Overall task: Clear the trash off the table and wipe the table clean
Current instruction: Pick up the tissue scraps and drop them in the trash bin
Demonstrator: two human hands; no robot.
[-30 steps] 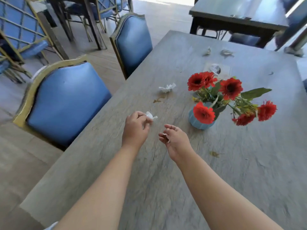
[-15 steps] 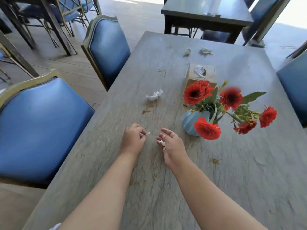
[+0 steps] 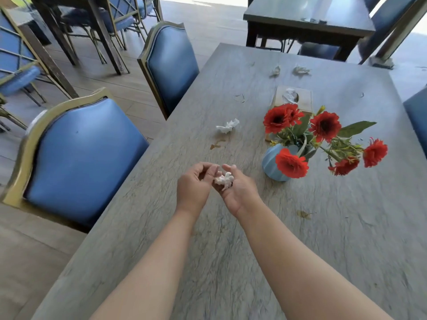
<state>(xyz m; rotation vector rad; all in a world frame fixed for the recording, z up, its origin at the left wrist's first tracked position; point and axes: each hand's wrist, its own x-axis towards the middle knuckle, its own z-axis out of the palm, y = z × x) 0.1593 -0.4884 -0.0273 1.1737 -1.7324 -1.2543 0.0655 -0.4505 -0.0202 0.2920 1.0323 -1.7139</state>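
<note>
Both my hands meet above the grey table (image 3: pixel 346 250), near its left edge. A small crumpled white tissue (image 3: pixel 223 180) lies in the upturned fingers of my right hand (image 3: pixel 240 192). My left hand (image 3: pixel 194 188) is beside it, fingers loosely curled and apart, their tips at the tissue. Another crumpled tissue (image 3: pixel 227 126) lies on the table farther ahead. Two more wads (image 3: pixel 275 71) (image 3: pixel 300 70) sit near the far end. A brown spill (image 3: pixel 217 144) marks the table below the middle tissue, and a smaller stain (image 3: pixel 303 214) is to the right of my right arm.
A blue vase (image 3: pixel 271 165) of red flowers stands right of my hands, with a tissue box (image 3: pixel 292 99) behind it. Two blue chairs (image 3: pixel 80 162) (image 3: pixel 171 63) line the left side. Another blue chair (image 3: pixel 416 121) is at the right edge. A dark table (image 3: pixel 307 21) stands beyond.
My hands have come together; the tissue piece that my left fingers held now lies in my right hand's fingers. The view has tilted to show more of the far table end.
</note>
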